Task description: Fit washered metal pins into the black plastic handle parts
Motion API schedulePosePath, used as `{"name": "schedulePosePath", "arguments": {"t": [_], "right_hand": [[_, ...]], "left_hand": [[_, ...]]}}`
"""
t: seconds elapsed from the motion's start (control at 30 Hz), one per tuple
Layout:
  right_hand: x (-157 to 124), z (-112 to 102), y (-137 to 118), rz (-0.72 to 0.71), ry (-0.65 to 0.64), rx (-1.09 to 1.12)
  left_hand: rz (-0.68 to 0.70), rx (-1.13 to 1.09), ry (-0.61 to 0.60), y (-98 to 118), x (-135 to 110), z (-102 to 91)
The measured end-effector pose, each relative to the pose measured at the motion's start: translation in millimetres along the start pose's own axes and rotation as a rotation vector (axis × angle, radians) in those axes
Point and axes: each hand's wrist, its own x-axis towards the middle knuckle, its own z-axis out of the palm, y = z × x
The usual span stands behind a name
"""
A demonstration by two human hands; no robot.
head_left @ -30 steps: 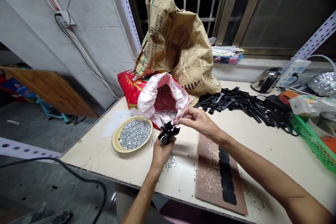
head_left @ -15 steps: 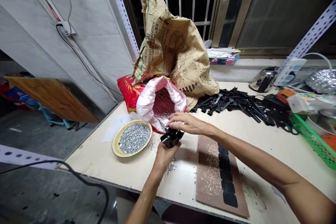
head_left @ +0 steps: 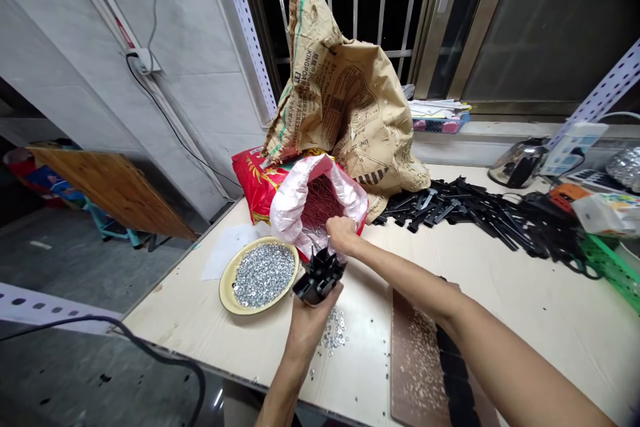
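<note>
My left hand (head_left: 311, 320) is closed around a bundle of black plastic pieces (head_left: 319, 275), held upright over the table. My right hand (head_left: 342, 235) reaches into the mouth of a white-and-pink bag (head_left: 296, 203) full of thin dark red pins (head_left: 320, 203); its fingers are curled at the bag's opening and what they hold is hidden. A yellow plate (head_left: 226, 293) heaped with small silver nuts (head_left: 264, 272) sits just left of my left hand. Loose nuts (head_left: 334, 333) lie on the table below it.
A big brown paper sack (head_left: 345, 107) and a red bag (head_left: 255, 177) stand behind the pin bag. A pile of black plastic strips (head_left: 480, 213) spreads to the right. A brown board (head_left: 420, 367) lies under my right forearm. A green basket (head_left: 607, 263) sits at far right.
My right hand has moved from the top of the black bundle forward into the pin bag. My left hand keeps the bundle, slightly lower in view.
</note>
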Motion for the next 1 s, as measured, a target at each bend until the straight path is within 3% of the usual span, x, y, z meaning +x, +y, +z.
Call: {"name": "schedulePosePath", "arguments": {"t": [0.13, 0.27, 0.33, 0.43, 0.5, 0.57, 0.7, 0.83, 0.93, 1.0], "right_hand": [[8, 6, -6, 0.032, 0.003, -0.01], [-6, -11, 6, -0.006, 0.089, 0.04], [-23, -27, 14, -0.125, 0.233, 0.216], [-56, -49, 22, -0.395, 0.433, 0.727], [-78, -57, 22, -0.518, 0.427, 0.97], [-96, -57, 21, -0.573, 0.389, 1.047], [-111, -46, 22, -0.623, 0.384, 0.984], [-100, -45, 32, -0.711, 0.3, 0.795], [-77, -45, 37, -0.459, 0.276, 0.465], [-62, -39, 34, -0.225, 0.133, 0.162]], "left_hand": [[-0.078, -0.15, -0.078, -5, 8, -9.1], [-0.144, -0.344, -0.167, -11, 15, -17.5], [-0.151, -0.35, -0.16, -13, 17, -17.6], [-0.132, -0.294, -0.153, -16, 17, -12.1], [-0.113, -0.234, -0.15, -15, 15, -5.7], [-0.094, -0.173, -0.151, -12, 14, 1.5], [-0.049, -0.119, -0.171, -7, 12, 11.4], [-0.031, -0.126, -0.155, -6, 12, 8.5], [-0.012, -0.087, -0.122, -6, 11, 2.9], [-0.01, -0.042, -0.085, -6, 10, 0.9]]}}
